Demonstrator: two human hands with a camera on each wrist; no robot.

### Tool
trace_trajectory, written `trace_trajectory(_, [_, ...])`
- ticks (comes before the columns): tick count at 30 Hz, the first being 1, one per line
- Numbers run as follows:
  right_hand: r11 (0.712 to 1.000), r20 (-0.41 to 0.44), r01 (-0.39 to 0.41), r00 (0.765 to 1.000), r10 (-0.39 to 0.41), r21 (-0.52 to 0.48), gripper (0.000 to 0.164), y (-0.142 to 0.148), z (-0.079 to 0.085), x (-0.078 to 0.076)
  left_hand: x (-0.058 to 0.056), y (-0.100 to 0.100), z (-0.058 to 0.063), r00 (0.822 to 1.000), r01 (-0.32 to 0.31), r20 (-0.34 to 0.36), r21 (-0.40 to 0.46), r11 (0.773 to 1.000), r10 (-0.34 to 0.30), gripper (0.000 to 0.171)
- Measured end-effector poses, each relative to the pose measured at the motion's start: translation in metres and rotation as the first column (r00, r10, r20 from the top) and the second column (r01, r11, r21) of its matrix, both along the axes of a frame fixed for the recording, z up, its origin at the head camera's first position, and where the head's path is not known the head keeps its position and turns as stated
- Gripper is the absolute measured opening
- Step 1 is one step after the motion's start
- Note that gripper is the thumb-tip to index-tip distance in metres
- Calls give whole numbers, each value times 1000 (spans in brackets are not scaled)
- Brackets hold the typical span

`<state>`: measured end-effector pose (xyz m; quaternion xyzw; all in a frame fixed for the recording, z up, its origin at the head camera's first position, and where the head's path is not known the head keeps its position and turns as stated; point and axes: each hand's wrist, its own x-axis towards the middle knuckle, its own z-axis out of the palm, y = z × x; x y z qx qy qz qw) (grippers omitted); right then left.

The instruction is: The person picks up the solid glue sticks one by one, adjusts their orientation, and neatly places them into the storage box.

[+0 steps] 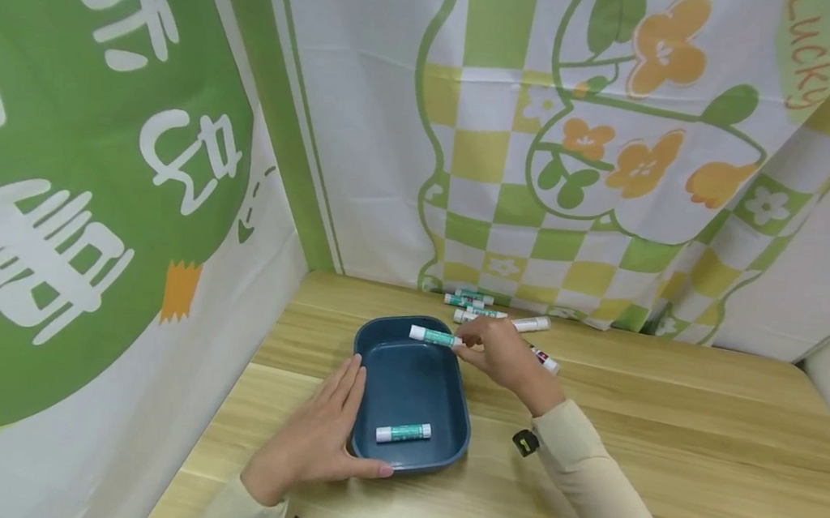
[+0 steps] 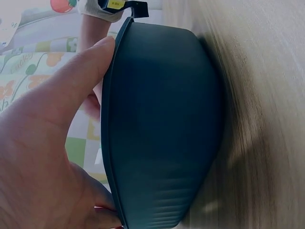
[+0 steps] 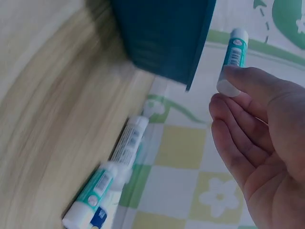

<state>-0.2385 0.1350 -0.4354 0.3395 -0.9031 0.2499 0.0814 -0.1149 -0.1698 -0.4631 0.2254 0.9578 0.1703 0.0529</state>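
My right hand (image 1: 506, 356) pinches a teal-and-white glue stick (image 1: 432, 336) by one end, over the far end of a dark blue tray (image 1: 466, 409). In the right wrist view the thumb and fingers of the right hand (image 3: 262, 114) grip the lower end of this glue stick (image 3: 236, 52). A second glue stick (image 1: 404, 433) lies in the near part of the tray. My left hand (image 1: 321, 430) rests against the tray's near left corner, fingers extended along the left side and thumb on the near rim. In the left wrist view the tray's outer wall (image 2: 162, 114) hides its inside.
Several glue sticks (image 1: 472, 296) lie at the table's back edge by the patterned curtain (image 1: 533, 252). A white tube (image 1: 530, 324) lies beside them, and another stick (image 1: 548, 359) is partly hidden behind the right hand. The wooden table (image 1: 665, 425) stretches to the right.
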Motion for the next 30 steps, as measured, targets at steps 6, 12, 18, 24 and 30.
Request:
trace_trajectory(6, [990,-18,-141,990,141,32,6,-12,1,13,0,0,0,1000,-8,1,-4,1000,8,141])
trace_trajectory(12, [972,21,-216,976,215,90,8,-22,-1,27,0,-1,-2,1000,-8,14,3,1000,8,141])
trace_trajectory(18, [951,49,-273,962,268,143,11,-31,-9,37,1,-2,-2,999,-2,33,7,1000,2,141])
trace_trajectory(24, [923,66,-330,944,324,195,8,-39,-17,38,1,-1,0,999,2,36,7,1000,-2,140])
trace_trajectory(30, [903,55,-344,938,342,256,12,-44,-23,40,1,-1,0,999,10,32,7,1000,-10,139])
